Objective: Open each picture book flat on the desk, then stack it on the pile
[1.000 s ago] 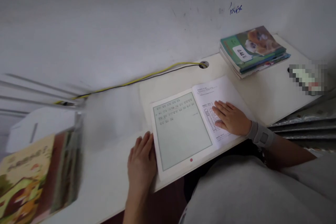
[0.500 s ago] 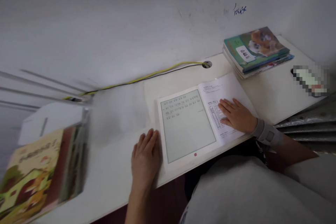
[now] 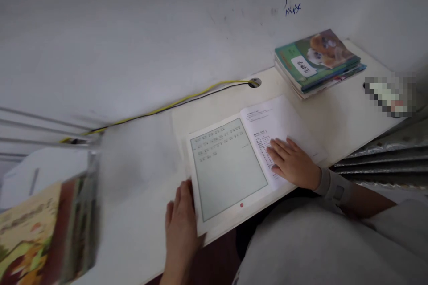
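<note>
An open book (image 3: 230, 200) lies on the white desk (image 3: 133, 236), near its front edge. The left page has a pale green framed panel with a few lines of print at the top. Smaller print covers part of the white right page (image 3: 267, 118). My right hand (image 3: 290, 162) rests flat on that page, fingers spread, with a grey band round the wrist. Beside the book's left edge is my left hand (image 3: 182, 213), its fingers extended and close together, the tips touching or almost touching the edge. Its thumb side is partly hidden.
A stack of books (image 3: 317, 62) stands at the back right, with a blurred-out phone-like object (image 3: 388, 95) beside it. More books (image 3: 33, 227) and a wire rack (image 3: 43, 129) are at left. Yellow and black cables (image 3: 160, 107) run along the wall into a desk hole (image 3: 254, 83).
The view has shifted, so most things appear further left. My left hand sits lower against the book's left edge. My right hand stays flat on the right page.
</note>
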A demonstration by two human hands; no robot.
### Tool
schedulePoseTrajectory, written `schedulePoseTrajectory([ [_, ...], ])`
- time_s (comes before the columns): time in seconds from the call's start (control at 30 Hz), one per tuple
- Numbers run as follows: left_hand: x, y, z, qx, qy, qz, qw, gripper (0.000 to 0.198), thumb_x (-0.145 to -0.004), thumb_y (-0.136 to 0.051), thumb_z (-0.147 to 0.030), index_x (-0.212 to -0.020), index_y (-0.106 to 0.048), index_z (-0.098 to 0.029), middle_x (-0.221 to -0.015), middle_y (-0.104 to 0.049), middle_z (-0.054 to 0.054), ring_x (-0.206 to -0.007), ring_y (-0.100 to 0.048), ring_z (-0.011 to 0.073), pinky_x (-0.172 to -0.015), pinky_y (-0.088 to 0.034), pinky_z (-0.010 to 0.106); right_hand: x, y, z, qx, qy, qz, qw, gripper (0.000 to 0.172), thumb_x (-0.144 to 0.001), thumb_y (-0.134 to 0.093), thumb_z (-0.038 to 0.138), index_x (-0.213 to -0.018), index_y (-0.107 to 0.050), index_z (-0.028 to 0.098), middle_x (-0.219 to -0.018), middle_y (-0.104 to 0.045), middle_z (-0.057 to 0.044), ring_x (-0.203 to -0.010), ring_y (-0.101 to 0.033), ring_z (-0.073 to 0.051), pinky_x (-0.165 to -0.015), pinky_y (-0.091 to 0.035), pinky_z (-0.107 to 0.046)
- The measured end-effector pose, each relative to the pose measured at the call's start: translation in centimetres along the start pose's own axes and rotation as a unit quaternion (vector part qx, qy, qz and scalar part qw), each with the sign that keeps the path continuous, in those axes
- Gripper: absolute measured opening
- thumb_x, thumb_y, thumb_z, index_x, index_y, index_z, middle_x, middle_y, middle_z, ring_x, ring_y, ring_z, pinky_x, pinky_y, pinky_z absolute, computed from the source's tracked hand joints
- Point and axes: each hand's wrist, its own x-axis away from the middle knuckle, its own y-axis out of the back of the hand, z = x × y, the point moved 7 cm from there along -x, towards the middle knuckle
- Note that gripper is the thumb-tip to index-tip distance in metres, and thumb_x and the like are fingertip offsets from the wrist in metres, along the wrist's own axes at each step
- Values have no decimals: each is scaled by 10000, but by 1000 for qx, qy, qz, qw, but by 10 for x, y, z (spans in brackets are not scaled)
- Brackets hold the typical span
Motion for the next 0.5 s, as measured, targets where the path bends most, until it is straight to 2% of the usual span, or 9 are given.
schedulePoseTrajectory([
  [0.13,2,-7,3,-4,-7,3,1000,1009,-688,-501,-36,-1522,35,-228,-1554,-264,126,-1440,-180,320,-1139,-248,527,20,4,-5,11,-5,4,1000,493,-932,-490,336,-1349,-467,76,-1435,-449,-182,-1349,-387,-277,-1116,-292,-533],
  [0.2,0,-6,5,12,11,-2,1000,867,-771,-458,-72,-1524,-67,-250,-1543,-301,102,-1436,-208,303,-1139,-250,521,26,5,-8,11,-7,8,1000,481,-940,-470,333,-1354,-465,88,-1440,-450,-158,-1344,-395,-274,-1109,-302,-531],
  [0.33,-1,0,17,24,93,-37,995,519,-942,-332,-246,-1461,-333,-229,-1476,-421,114,-1401,-300,316,-1112,-271,558,29,5,-16,19,-10,20,1000,476,-944,-457,323,-1358,-462,87,-1445,-448,-140,-1339,-399,-286,-1090,-325,-529],
  [0.5,-1,1,14,12,99,-37,994,491,-971,-286,-313,-1424,-400,-162,-1460,-434,149,-1382,-330,340,-1090,-299,575,27,11,-22,7,-3,28,1000,441,-944,-456,309,-1328,-493,95,-1424,-478,-139,-1330,-413,-276,-1080,-337,-519],
])
